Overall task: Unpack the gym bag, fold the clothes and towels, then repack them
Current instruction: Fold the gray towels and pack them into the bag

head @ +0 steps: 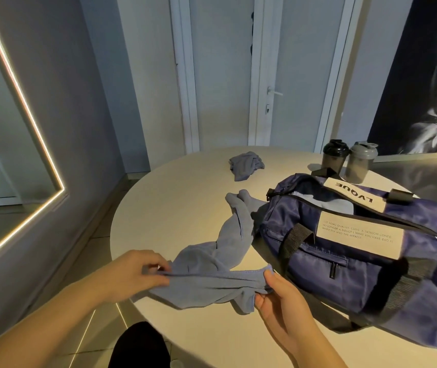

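Folding looks just begun. The left hand (140,272) and right hand (277,296) each pinch the near edge of the long blue-grey terry towel (212,261), which lies at six o'clock on the round pale table (164,203). The navy nylon gym bag (358,251) sits at three o'clock. The towel probably needs spreading flat next.

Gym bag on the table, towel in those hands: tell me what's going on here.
A person is unpacking. The left grip and right grip pinch one edge of a blue-grey towel, stretching it over the round table. The navy gym bag lies unzipped beside it, something pale inside. A crumpled cloth lies farther back, two shaker bottles behind the bag.
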